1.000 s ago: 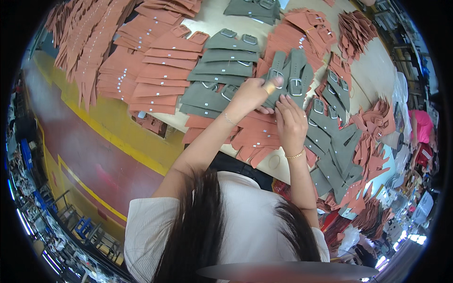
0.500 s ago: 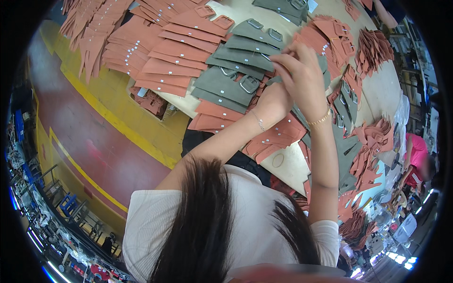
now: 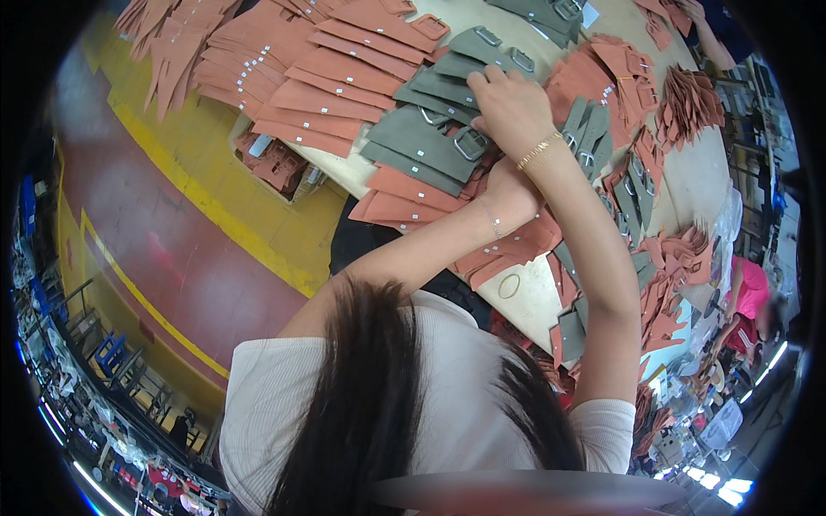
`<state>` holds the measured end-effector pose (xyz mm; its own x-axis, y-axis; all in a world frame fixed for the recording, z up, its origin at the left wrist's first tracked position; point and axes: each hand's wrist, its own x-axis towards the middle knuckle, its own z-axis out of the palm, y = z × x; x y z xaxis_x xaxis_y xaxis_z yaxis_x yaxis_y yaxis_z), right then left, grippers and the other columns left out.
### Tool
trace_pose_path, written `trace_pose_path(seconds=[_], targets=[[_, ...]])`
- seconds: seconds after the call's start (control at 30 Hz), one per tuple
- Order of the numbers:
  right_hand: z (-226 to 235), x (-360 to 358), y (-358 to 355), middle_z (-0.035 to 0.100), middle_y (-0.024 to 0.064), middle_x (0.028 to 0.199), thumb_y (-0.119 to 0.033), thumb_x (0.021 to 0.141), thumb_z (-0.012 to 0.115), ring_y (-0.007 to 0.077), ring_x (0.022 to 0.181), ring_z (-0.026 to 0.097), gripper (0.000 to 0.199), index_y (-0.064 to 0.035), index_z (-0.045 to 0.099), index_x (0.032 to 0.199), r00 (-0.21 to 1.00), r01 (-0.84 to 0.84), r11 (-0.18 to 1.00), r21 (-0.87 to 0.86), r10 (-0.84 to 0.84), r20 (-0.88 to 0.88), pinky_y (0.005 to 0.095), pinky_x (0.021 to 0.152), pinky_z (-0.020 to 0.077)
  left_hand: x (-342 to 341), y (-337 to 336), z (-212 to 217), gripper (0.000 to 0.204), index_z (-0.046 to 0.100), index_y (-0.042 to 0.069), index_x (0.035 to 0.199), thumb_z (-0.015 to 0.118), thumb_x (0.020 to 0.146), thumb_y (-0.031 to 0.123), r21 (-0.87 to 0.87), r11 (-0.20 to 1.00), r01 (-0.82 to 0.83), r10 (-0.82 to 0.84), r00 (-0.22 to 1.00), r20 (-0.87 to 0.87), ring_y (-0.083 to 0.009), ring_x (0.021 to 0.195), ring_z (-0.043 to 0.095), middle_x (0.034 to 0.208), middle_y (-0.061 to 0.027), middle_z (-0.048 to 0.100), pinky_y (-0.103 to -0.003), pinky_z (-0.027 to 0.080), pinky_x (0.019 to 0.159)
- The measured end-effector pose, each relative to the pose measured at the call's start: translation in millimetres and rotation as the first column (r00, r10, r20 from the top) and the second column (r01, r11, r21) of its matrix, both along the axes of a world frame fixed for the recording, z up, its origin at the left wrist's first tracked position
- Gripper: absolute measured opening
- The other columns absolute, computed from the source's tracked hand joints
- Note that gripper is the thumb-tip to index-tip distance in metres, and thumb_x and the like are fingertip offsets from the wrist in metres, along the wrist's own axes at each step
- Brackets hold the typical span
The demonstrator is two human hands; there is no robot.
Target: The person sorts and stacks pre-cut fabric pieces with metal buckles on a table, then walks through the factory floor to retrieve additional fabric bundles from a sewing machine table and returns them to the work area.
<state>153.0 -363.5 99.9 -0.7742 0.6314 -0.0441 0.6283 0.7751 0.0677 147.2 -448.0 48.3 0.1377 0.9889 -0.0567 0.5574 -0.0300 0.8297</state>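
Note:
Several grey-green leather-like pieces [image 3: 422, 152] with metal buckles lie overlapped on the table, each with a small white label. Over the upper ones is my right hand [image 3: 514, 107], a gold bracelet on its wrist. Its fingers are bent around the edge of a green piece [image 3: 465, 66], close to a buckle. My left hand [image 3: 514, 196] is below, crossed by my right forearm; its fingers are hidden there. Beyond that forearm stand green buckled straps [image 3: 588, 133]; whether my left hand holds them cannot be seen.
Rows of orange-brown pieces [image 3: 323, 99] fan out left of the green ones, and more orange stacks [image 3: 602, 77] lie at the right. A yellow ring [image 3: 509, 286] lies on the pale table. A box [image 3: 275, 163] of orange pieces stands below its left edge. A co-worker's arm [image 3: 710, 39] shows at upper right.
My right hand has moved left and turned down onto the green pieces, its forearm now crossing over my left hand. The green straps beyond my arms have come into fuller view.

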Motion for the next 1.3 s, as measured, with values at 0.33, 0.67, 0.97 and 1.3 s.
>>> trace_pose_path(seconds=[0.33, 0.67, 0.97, 1.3], targets=[[37.9, 27.8, 30.9, 0.064, 0.0098, 0.081, -0.012, 0.078, 0.062, 0.0255, 0.078, 0.066, 0.011, -0.0027, 0.059, 0.084, 0.874, 0.067, 0.946, -0.318, -0.209, -0.439, 0.0366, 0.068, 0.0519, -14.2, 16.2, 14.9, 0.027, 0.056, -0.005, 0.09, 0.057, 0.092, 0.022, -0.171, 0.984, -0.05, 0.09, 0.969, 0.232, -0.0349, 0.07, 0.067, 0.077, -0.0235, 0.065, -0.045, 0.053, 0.065], [79.8, 157.6, -38.6, 0.072, 0.0082, 0.105, 0.0, 0.074, 0.065, 0.0183, 0.087, 0.07, 0.016, -0.0048, 0.049, 0.072, 0.839, 0.294, 0.938, 0.183, -0.162, -0.519, 0.0279, 0.066, 0.0529, -56.7, 48.8, 28.9, 0.059, 0.048, -0.007, 0.128, 0.052, 0.097, 0.044, -0.671, 0.615, 0.415, 0.299, 0.664, 0.685, -0.0264, 0.076, 0.072, 0.103, -0.0177, 0.067, -0.027, 0.061, 0.058], [-5.9, 162.5, -103.9, 0.066, 0.0062, 0.118, -0.008, 0.078, 0.069, 0.0237, 0.112, 0.06, 0.01, -0.006, 0.061, 0.084, 0.802, 0.222, 0.973, -0.063, -0.218, -0.556, 0.0409, 0.093, 0.0469, -45.5, 53.7, 53.4, 0.047, 0.053, -0.009, 0.117, 0.068, 0.09, 0.027, -0.644, 0.658, 0.391, 0.085, 0.811, 0.579, -0.0194, 0.07, 0.071, 0.096, -0.0133, 0.066, -0.022, 0.057, 0.051], [38.3, 205.8, -116.3, 0.071, 0.0087, 0.099, -0.003, 0.077, 0.071, 0.0257, 0.092, 0.066, 0.01, -0.0033, 0.066, 0.086, 0.468, 0.521, 0.834, -0.181, -0.456, -0.757, 0.0367, 0.083, 0.0474, -98.3, 126.2, 135.7, 0.04, 0.053, 0.0, 0.125, 0.064, 0.091, 0.018, -0.213, 0.903, 0.373, -0.23, 0.84, 0.492, -0.0129, 0.072, 0.066, 0.114, -0.0084, 0.063, -0.022, 0.054, 0.056]])
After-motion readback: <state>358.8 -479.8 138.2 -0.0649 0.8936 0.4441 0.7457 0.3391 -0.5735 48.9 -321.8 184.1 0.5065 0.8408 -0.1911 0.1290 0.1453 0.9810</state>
